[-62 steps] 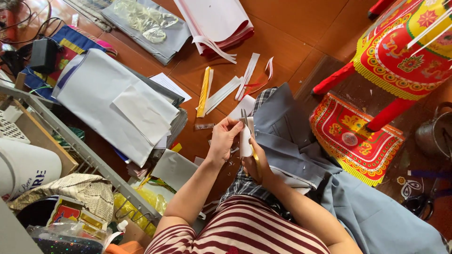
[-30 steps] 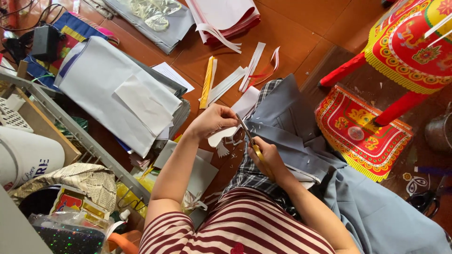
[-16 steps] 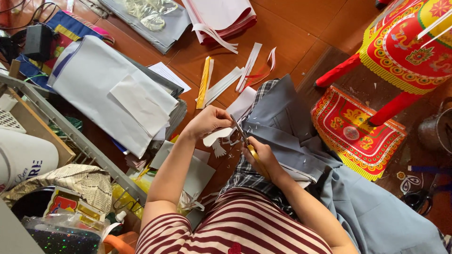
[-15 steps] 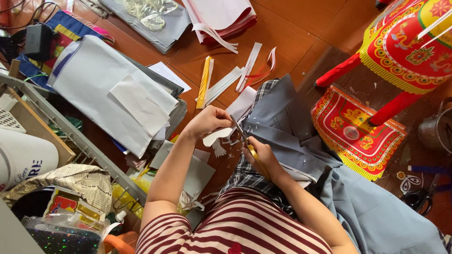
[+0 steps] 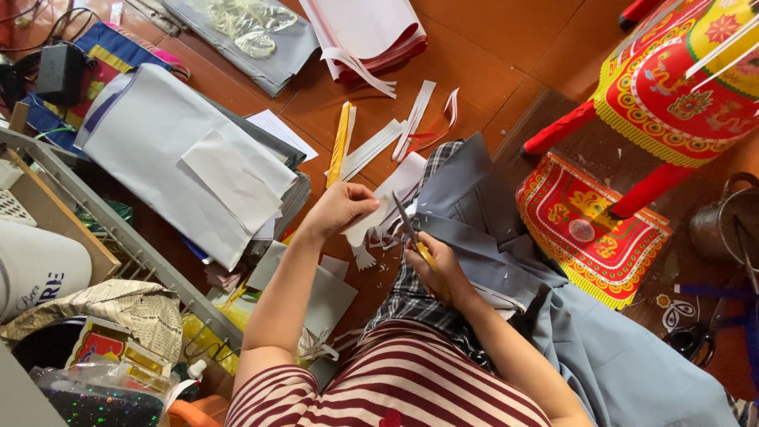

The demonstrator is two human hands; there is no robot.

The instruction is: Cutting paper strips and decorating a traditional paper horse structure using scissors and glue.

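A white paper piece (image 5: 371,224) is being pinched in the closed left hand (image 5: 341,208) and snipped by yellow-handled scissors (image 5: 413,235) gripped in the right hand (image 5: 439,267), where close fingers are risking a nick.

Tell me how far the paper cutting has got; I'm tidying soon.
Done: cut strips lie on the floor. In hand: the left hand holds a white paper piece while the right hand works scissors into it. Left: uncut sheets remain stacked.

Bright, even daylight; soft shadows; mostly sharp, slight blur perhaps at edges.
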